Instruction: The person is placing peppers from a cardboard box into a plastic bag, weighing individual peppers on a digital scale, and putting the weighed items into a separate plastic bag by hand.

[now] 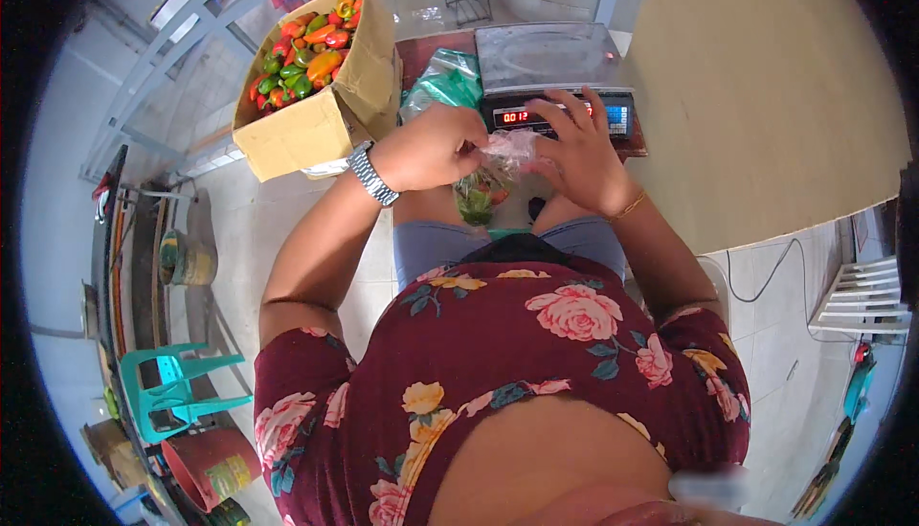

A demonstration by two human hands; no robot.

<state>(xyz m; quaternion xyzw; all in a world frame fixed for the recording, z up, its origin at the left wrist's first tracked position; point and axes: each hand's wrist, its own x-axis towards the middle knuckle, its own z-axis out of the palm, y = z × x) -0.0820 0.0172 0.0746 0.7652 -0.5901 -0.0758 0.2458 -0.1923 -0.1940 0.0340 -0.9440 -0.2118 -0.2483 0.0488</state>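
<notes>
A small clear plastic bag with green and red peppers in it hangs in front of my lap. My left hand, with a metal watch at the wrist, is closed on the bag's gathered neck. On the other side of the neck is my right hand, its fingers spread and raised. Loose plastic from the bag's top reaches the thumb side of that hand; whether the thumb grips it I cannot tell. Just beyond both hands stands a digital scale with a bare metal platform and a lit red display.
An open cardboard box full of red, green and orange peppers stands at the far left. Green and clear plastic bags lie beside the scale. A large tan board fills the right. A teal stool and a red bucket are at lower left.
</notes>
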